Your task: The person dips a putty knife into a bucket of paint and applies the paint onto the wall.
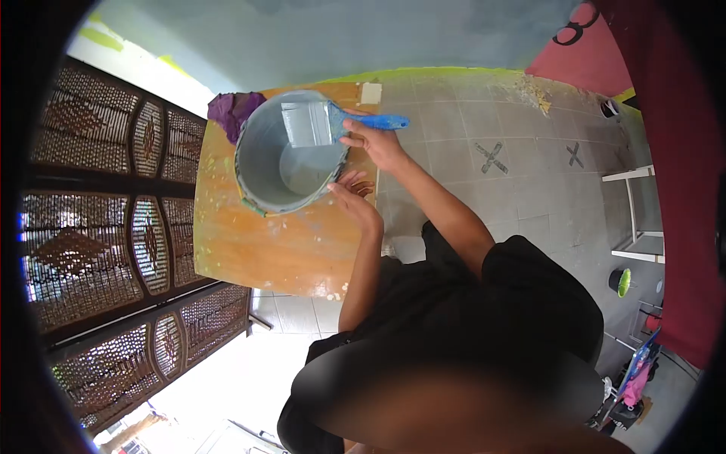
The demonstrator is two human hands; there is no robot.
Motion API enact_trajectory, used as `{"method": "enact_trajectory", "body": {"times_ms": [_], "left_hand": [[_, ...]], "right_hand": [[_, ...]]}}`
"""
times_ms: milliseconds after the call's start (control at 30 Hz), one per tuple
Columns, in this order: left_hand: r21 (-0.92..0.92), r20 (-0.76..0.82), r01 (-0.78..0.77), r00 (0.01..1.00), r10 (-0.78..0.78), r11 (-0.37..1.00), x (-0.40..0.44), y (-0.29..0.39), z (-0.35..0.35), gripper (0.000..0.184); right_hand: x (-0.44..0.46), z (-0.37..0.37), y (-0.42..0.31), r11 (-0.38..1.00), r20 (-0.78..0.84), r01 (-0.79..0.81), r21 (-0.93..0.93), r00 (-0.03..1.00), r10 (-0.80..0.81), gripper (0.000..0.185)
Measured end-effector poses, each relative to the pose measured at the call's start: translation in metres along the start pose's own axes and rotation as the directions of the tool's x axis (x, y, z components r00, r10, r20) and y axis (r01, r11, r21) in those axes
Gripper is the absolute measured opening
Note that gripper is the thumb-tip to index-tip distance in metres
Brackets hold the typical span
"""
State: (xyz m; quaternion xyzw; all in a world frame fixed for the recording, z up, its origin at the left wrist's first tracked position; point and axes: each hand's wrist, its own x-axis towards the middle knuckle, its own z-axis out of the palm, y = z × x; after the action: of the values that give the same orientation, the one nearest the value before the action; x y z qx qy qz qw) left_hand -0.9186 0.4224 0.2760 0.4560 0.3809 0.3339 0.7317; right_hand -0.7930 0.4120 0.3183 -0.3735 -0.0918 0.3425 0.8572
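Observation:
A wide blue-handled paintbrush (pixel 310 125) with grey-white paint on its bristles is in my right hand (pixel 374 144). My right fingers pinch it near where the handle meets the ferrule, with the bristles over the mouth of a grey bucket (pixel 261 159). The bucket stands on a wooden table (pixel 265 257) and has grey paint in its bottom. My left hand (pixel 354 197) is at the near right side of the bucket, its fingers apart and a fingertip by the rim.
A crumpled purple cloth (pixel 233 113) lies at the table's far left corner. Carved lattice panels (pixel 83 250) line the left, and a grey painted wall (pixel 318 38) rises behind. On the right are a tiled floor (pixel 454 113), a white rack (pixel 635 212) and a small pot (pixel 622 281).

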Motion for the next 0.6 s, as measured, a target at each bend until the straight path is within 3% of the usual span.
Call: {"method": "enact_trajectory", "body": {"times_ms": [67, 200, 367, 600], "left_hand": [[-0.025, 0.000, 0.033, 0.999, -0.033, 0.999, 0.003, -0.007, 0.015, 0.072], [-0.082, -0.084, 0.072, 0.993, -0.079, 0.994, 0.004, -0.025, 0.044, 0.070], [-0.076, -0.209, 0.034, 0.977, -0.049, 0.997, 0.010, -0.031, 0.075, 0.068], [-0.117, -0.358, -0.054, 0.934, 0.009, 0.992, 0.013, -0.040, 0.106, 0.062]], "right_hand": [[0.004, -0.012, -0.010, 0.998, -0.001, -0.027, 0.050, 1.000, 0.027, 0.043], [0.019, -0.047, -0.016, 0.988, 0.066, -0.115, -0.103, 0.990, 0.123, 0.040], [0.037, -0.068, -0.027, 0.988, 0.165, -0.101, -0.119, 0.979, 0.120, 0.040], [0.058, -0.074, -0.046, 0.960, 0.259, -0.243, -0.137, 0.927, 0.271, 0.040]]}}
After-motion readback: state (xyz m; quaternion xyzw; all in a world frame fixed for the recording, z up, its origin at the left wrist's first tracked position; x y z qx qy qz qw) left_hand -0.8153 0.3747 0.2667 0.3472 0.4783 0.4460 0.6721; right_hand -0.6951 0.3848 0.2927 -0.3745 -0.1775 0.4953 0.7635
